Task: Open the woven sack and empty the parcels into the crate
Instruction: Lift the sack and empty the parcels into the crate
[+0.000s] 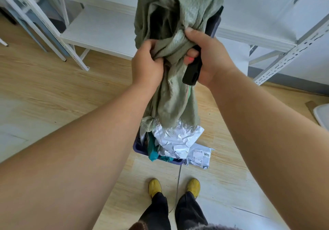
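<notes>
A: Nearest first?
B: Two yellow shoes [193, 187], then one crate [138, 147] with silver parcels [175, 140], one [200, 155] spilling over its rim.
A: The sack?
B: One woven sack [175, 98] hangs upright, mouth down; left hand [146, 63] and right hand [207, 55] clench it, the right also gripping a black tool [192, 73]

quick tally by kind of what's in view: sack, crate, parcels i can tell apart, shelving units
woven sack: 1
crate: 1
parcels told apart: 3 (silver, white labelled, teal)
shelving units: 2 ()
total: 7
</notes>
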The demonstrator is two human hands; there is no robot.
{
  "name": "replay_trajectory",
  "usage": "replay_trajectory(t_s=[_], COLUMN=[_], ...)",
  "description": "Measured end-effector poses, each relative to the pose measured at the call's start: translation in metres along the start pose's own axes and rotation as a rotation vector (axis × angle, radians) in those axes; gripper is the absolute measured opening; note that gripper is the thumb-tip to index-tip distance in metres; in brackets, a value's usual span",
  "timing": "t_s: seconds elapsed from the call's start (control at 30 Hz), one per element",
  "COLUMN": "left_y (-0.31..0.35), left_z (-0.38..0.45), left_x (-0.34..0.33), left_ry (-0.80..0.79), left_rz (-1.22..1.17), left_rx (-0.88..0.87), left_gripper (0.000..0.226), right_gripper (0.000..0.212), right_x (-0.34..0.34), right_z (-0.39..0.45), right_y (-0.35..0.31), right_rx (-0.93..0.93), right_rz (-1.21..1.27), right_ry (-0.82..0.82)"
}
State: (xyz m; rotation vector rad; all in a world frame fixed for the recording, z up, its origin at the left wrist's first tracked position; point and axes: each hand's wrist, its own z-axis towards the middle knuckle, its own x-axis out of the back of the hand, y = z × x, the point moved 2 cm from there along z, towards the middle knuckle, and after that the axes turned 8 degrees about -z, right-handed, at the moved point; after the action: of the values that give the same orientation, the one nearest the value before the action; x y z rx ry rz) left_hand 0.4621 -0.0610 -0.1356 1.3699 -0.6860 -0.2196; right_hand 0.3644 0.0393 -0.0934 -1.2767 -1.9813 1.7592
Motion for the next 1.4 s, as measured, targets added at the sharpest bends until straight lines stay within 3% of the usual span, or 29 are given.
replay_trajectory(t_s=[0.17, 0.27, 0.33, 0.4, 0.47, 0.57, 0.67, 0.77, 0.83, 0.9, 1.0, 1.07, 1.13, 1.2, 1.3, 1.4], left_y=[0.013, 0.004, -0.004, -0.008, -0.005, 0.000, 0.012, 0.015, 0.001, -0.021, -0.055, -0.061, -0.056, -0.041, -0.019, -0.013], left_z=[0.006, 0.013, 0.012, 0.010, 0.008, 0.007, 0.003, -0.004, -0.004, -0.005, -0.020, -0.025, -0.018, -0.004, 0.012, 0.018], left_x=[-0.001, -0.005, -0.009, -0.009, -0.011, -0.010, -0.012, -0.011, -0.005, 0.000, -0.001, -0.006, -0.009, -0.006, 0.002, 0.003], left_ry=[0.043, -0.111, -0.182, -0.155, -0.128, -0.041, -0.228, -0.397, -0.275, -0.197, -0.390, -0.424, -0.332, -0.186, -0.024, -0.013], left_rz=[-0.069, 0.003, 0.008, -0.052, -0.098, -0.239, -0.303, -0.323, -0.264, -0.016, 0.259, 0.264, 0.318, 0.394, 0.175, -0.016], left_rx=[-0.076, 0.023, 0.133, 0.188, 0.222, 0.339, 0.374, 0.297, 0.226, 0.225, 0.328, 0.374, 0.329, 0.285, 0.283, 0.277], left_gripper=[0.040, 0.039, 0.032, 0.030, 0.030, 0.032, 0.025, 0.034, 0.046, 0.056, 0.068, 0.050, 0.033, 0.032, 0.025, 0.026], right_gripper=[0.015, 0.014, 0.027, 0.037, 0.043, 0.060, 0.089, 0.046, 0.023, 0.021, 0.021, 0.021, 0.021, 0.023, 0.025, 0.026], right_x=[0.004, 0.015, 0.021, 0.024, 0.025, 0.021, 0.025, 0.036, 0.036, 0.031, 0.022, 0.016, 0.010, 0.005, 0.002, 0.006], right_z=[0.001, 0.006, 0.005, 0.002, -0.002, -0.008, -0.010, -0.005, -0.001, 0.001, 0.004, 0.002, 0.000, -0.002, -0.002, -0.005], right_y=[-0.008, -0.002, 0.012, 0.026, 0.034, 0.043, 0.060, 0.056, 0.043, 0.030, 0.023, 0.021, 0.018, 0.011, 0.002, 0.004], right_rx=[0.025, 0.068, 0.053, 0.018, 0.024, 0.083, 0.026, -0.021, -0.005, 0.026, 0.033, 0.021, 0.032, 0.065, 0.119, 0.137], right_rz=[0.031, -0.201, -0.438, -0.559, -0.573, -0.521, -0.707, -0.665, -0.515, -0.389, -0.224, -0.159, -0.148, -0.165, -0.192, -0.226], right_ry=[-0.002, 0.121, 0.191, 0.213, 0.210, 0.075, 0.140, 0.316, 0.356, 0.343, 0.221, 0.142, 0.088, 0.077, 0.091, 0.123])
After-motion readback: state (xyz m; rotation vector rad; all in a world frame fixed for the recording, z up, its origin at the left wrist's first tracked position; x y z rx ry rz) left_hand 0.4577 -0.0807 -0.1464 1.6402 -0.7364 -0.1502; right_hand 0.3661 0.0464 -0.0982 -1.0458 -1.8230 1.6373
